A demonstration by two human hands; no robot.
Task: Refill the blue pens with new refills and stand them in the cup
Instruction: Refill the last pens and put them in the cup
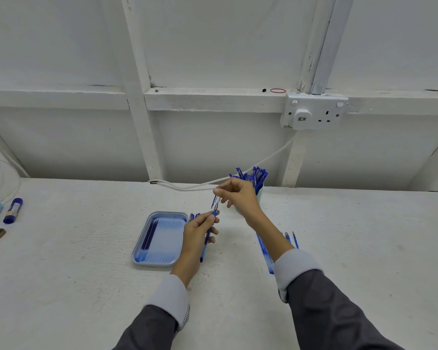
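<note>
Sleeves [339, 311] of grey with pale cuffs are seen nearest, both forearms stretched out over the bench [86, 248]. A pen [203, 253] is held in the left hand [199, 231], the grip closed round the barrel with curled fingers; its long axis runs from low beside the wrist up and away, leaning a little right, to the tip. Just beyond that tip a short blue-and-clear piece [216, 201] is pinched between thumb and forefinger of the right hand [239, 195] and hangs roughly in line with the pen; whether it is a cap or a nose cone cannot be told. Tip and piece are nearly touching, so the joining is judged to depend on the two axes being kept in line. The cup [260, 194], crowded with blue pens, stands just behind the right hand, the nearer of the two. Refills [148, 233] lie in the tray [137, 248] left of the left hand, and loose pens [263, 248] are partly covered by the right forearm.
</note>
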